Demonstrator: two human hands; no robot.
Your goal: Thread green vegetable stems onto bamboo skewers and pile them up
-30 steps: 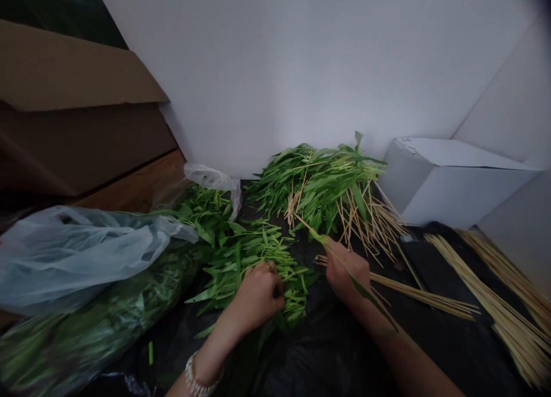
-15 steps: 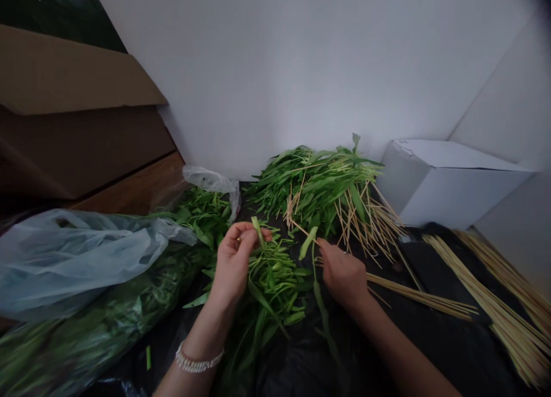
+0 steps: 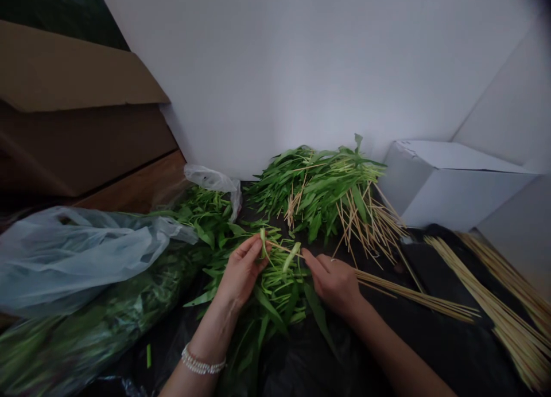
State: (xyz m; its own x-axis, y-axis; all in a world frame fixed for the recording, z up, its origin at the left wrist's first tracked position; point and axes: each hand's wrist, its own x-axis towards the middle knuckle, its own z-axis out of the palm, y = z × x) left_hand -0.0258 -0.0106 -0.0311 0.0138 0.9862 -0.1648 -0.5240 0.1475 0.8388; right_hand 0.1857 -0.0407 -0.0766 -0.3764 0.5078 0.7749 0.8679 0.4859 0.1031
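The left hand [image 3: 244, 269] pinched a pale green stem [image 3: 263, 241] between thumb and fingertips, with the stem's end standing up above the grip. The right hand [image 3: 336, 281] gripped a thin wooden skewer [image 3: 278, 246] near one end, and the skewer's other end reached the stem at the left fingertips. Between the hands, a second green stem [image 3: 291, 257] sat across the skewer, tilted. A beaded bracelet [image 3: 201, 362] circled the left wrist.

Beneath and around the left hand lay a pile of cut leafy greens [image 3: 275, 282], some long leaves hanging toward the wearer. Just beside the right hand, a small bundle of skewers [image 3: 417, 298] ran out to the right across black plastic sheeting [image 3: 310, 368]. Farther right lay larger bundles of sticks [image 3: 486, 294]. Beyond the hands, a heap of skewered greens [image 3: 318, 185] rested near the white wall [image 3: 275, 76], beside a white box [image 3: 465, 185]. At the left were bagged greens [image 3: 103, 322], a translucent plastic bag [image 3: 81, 259] and a cardboard box [image 3: 77, 139].
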